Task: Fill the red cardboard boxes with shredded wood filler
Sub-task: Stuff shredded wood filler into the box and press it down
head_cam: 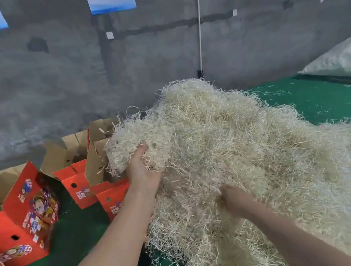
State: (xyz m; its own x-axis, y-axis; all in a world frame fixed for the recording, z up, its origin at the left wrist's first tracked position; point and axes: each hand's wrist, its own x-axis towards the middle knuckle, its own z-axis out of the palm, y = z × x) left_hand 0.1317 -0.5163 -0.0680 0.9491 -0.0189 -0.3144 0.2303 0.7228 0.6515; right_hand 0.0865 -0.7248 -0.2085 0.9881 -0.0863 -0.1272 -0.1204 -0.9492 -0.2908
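- The step in hand looks like gathering a load: both hands are sunk into the big pile of shredded wood filler (229, 147) that lies on the green table (324, 99)
- The left hand (141, 172) is at the pile's left edge, fingers curled up into a clump of filler (131, 146) that overhangs the nearest boxes; it seems to be gripping that clump
- The right hand (234, 199) is pushed into the lower middle of the pile, fingers buried in the strands, so I cannot tell whether it is clenched or loose
- Red cardboard boxes stand just left of the pile with flaps up: one open box (106, 166) sits right under the raised clump, another (77, 184) beside it, and a larger box (22, 215) further left; their insides are mostly hidden, so how full they are cannot be told
- Next, by my judgement, the clump must be torn free of the tangled mass, carried the short way left over the open box, and pressed down inside
- The strands cling together, so loose trails will likely drag across the flaps and need tucking in
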